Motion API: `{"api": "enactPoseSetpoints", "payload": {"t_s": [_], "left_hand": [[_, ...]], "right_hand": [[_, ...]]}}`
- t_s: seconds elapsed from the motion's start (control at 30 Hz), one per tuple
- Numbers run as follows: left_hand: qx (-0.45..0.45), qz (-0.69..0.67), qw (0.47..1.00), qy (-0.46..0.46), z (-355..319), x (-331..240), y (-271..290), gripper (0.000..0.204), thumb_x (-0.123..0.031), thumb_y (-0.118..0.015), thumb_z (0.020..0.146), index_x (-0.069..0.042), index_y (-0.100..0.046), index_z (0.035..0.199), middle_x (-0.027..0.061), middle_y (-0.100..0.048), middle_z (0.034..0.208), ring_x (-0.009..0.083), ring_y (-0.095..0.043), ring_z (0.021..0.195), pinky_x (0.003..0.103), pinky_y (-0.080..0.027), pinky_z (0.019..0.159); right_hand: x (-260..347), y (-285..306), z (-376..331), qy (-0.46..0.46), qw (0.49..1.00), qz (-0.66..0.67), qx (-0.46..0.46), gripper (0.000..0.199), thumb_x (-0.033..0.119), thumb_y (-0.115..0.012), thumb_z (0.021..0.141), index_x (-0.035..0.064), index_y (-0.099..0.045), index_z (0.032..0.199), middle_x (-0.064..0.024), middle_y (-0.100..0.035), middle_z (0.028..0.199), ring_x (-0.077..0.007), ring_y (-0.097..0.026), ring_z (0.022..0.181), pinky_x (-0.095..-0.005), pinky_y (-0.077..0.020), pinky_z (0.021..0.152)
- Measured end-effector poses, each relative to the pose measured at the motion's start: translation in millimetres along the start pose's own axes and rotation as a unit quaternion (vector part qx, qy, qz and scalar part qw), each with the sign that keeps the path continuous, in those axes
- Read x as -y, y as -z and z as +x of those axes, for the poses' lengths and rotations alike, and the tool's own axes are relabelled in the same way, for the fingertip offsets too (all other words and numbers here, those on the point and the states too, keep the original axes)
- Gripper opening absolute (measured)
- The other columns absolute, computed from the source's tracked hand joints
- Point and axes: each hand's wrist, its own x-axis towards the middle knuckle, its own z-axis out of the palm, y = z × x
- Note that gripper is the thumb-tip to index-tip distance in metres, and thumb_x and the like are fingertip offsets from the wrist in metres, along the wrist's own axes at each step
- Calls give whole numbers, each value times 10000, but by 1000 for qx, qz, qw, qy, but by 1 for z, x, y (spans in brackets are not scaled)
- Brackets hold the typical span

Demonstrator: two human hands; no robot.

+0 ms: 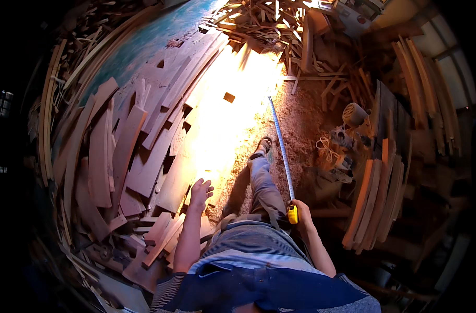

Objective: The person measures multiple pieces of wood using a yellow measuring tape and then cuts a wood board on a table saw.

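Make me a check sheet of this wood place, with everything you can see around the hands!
Surface: sawdust-covered floor, brightly sunlit in the middle.
Job's things: yellow tape measure case held in the right hand; its long pale blade is stretched out across the sawdust.
Clutter: flat reddish wooden planks heaped on the left; thin offcut sticks piled at the top; curved boards leaning on the right.
Hands: left hand open, fingers spread, above the planks, holding nothing.
Cables: coiled pale cord beside a grey motor-like machine.
Surroundings: dim workshop; the person's foot rests on the sawdust.
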Motion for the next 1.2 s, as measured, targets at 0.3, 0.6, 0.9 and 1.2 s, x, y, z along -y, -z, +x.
{"api": "enactPoseSetpoints", "payload": {"t_s": [0.3,0.6,0.9,1.2], "left_hand": [[-120,72,990,36,101,-74,-25,273,-118,-663,922,-15,-500,1116,25,-571,887,114,-598,746,272,-510,619],[-134,139,981,-18,247,-174,-55,246,-262,-706,907,-107,-515,899,-4,-583,939,105,-570,874,319,-493,753],[-100,186,977,1,557,-187,-20,229,-263,-743,913,-133,-556,898,-41,-511,777,77,-498,702,295,-452,704],[-211,2,977,10,784,-138,88,428,-207,-783,864,17,-592,1175,95,-538,983,200,-511,793,362,-494,793]], "right_hand": [[158,-100,206,-56,998,25,-18,178,232,-604,901,57,-627,880,-63,-595,690,-211,-598,542,-339,-516,507],[218,-151,292,8,996,-67,-57,190,218,-584,937,39,-634,901,-67,-598,711,-197,-610,551,-337,-524,513],[218,-172,403,88,993,-45,-62,228,174,-530,1011,6,-637,901,-57,-618,736,-123,-585,579,-259,-486,534],[228,-222,521,266,962,37,-55,292,278,-534,1002,7,-641,997,-78,-625,772,-148,-610,608,-276,-514,564]]}}
